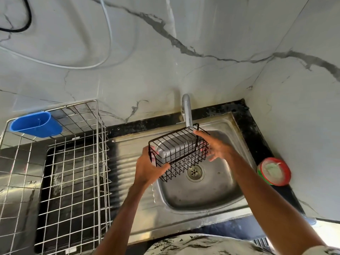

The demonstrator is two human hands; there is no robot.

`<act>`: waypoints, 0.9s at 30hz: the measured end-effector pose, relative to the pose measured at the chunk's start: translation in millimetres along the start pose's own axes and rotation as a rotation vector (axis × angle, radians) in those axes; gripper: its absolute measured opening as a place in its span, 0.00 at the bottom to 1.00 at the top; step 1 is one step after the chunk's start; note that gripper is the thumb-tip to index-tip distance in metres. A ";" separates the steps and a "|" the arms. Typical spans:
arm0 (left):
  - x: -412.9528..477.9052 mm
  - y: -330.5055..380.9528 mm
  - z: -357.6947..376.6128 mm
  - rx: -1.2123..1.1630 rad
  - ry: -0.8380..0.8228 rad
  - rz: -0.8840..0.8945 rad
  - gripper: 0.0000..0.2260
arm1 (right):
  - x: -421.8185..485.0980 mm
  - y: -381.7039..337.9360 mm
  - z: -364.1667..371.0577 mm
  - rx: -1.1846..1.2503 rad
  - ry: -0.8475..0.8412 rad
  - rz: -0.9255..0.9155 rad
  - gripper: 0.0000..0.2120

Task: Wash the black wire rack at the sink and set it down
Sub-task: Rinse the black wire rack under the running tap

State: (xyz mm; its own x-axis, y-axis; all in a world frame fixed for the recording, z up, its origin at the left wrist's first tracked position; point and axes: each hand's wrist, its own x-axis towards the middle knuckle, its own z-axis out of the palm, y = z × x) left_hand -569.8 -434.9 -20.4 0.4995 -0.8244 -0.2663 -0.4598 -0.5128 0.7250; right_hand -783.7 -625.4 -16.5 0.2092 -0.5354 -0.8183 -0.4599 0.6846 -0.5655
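Note:
A small black wire rack [179, 153] is held tilted over the steel sink [217, 197], just under the spout of the tap [187, 112]. My left hand [150, 167] grips its left end, with the thumb curled over the lower front wire. My right hand [214, 146] holds the right end, thumb on the top rim and fingers behind the wires. No running water is visible at the tap. The drain [195, 171] shows below the rack.
A large silver wire dish drainer [73, 162] stands on the left counter, with a blue plastic cup holder [35, 124] hooked on its back rim. A red-rimmed tub of pale green paste [274, 171] sits on the dark ledge right of the sink. Marble-look walls close in behind and right.

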 end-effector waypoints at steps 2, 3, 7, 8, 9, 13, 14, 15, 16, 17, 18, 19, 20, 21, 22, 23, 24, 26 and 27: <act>6.4 7.6 -1.5 0.002 -0.037 0.035 0.36 | 5.2 7.9 -3.6 0.051 -0.043 0.043 0.61; 8.9 13.9 -2.7 -0.011 -0.058 0.048 0.38 | 8.8 11.4 -6.8 0.076 -0.047 0.056 0.59; 21.3 32.3 -4.8 -0.065 -0.136 0.061 0.43 | 9.3 15.3 -16.2 0.082 -0.063 0.063 0.48; 25.6 36.5 -2.8 -0.076 -0.146 0.062 0.44 | 9.7 16.1 -19.6 0.087 -0.056 0.055 0.47; 29.2 41.8 -0.6 -0.083 -0.151 0.073 0.45 | 10.3 17.2 -23.0 0.099 -0.046 0.051 0.47; 48.7 58.2 15.8 -0.069 -0.202 0.081 0.50 | 8.9 21.2 -34.8 0.202 0.010 0.006 0.34; 53.2 63.8 19.1 -0.050 -0.223 0.067 0.53 | 10.4 23.5 -38.7 0.227 0.029 -0.001 0.31; 57.3 69.4 22.3 -0.029 -0.244 0.059 0.55 | 8.9 24.7 -41.5 0.242 0.046 0.000 0.30; 61.0 73.4 26.2 -0.014 -0.262 0.061 0.55 | 8.5 26.7 -44.0 0.244 0.052 -0.001 0.28; 64.2 77.6 29.4 -0.023 -0.279 0.055 0.54 | 7.4 29.1 -46.9 0.244 0.057 -0.003 0.25; 66.6 81.4 31.8 -0.046 -0.300 0.043 0.54 | 8.0 32.0 -50.0 0.245 0.056 -0.008 0.21; 69.4 85.2 34.2 -0.077 -0.321 0.016 0.53 | 8.8 35.5 -52.8 0.245 0.066 -0.006 0.19; 71.1 87.7 35.5 -0.114 -0.344 -0.007 0.51 | 9.7 38.9 -54.7 0.251 0.072 -0.010 0.19; 74.8 86.6 38.5 -0.173 -0.348 -0.039 0.48 | 9.4 40.6 -54.7 0.248 0.082 -0.014 0.20; 78.7 84.7 40.4 -0.240 -0.344 -0.056 0.42 | 11.1 43.2 -55.0 0.248 0.090 -0.031 0.22; 87.3 77.0 47.1 -0.340 -0.326 -0.083 0.35 | 10.0 42.7 -53.3 0.240 0.109 -0.048 0.23; 92.8 70.7 51.9 -0.405 -0.299 -0.129 0.34 | 10.6 42.2 -50.9 0.231 0.131 -0.064 0.24; 84.4 81.4 43.0 -0.453 -0.273 -0.223 0.45 | 8.8 36.9 -42.4 0.187 0.173 -0.079 0.25; 77.5 88.1 36.0 -0.455 -0.272 -0.251 0.46 | 8.5 33.0 -37.3 0.152 0.204 -0.084 0.26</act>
State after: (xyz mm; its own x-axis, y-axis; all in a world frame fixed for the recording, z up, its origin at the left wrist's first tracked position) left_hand -598.0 -552.5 0.1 0.3181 -0.7537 -0.5752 0.0401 -0.5954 0.8024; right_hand -829.3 -625.8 -38.3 0.0558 -0.6714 -0.7390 -0.3105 0.6918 -0.6519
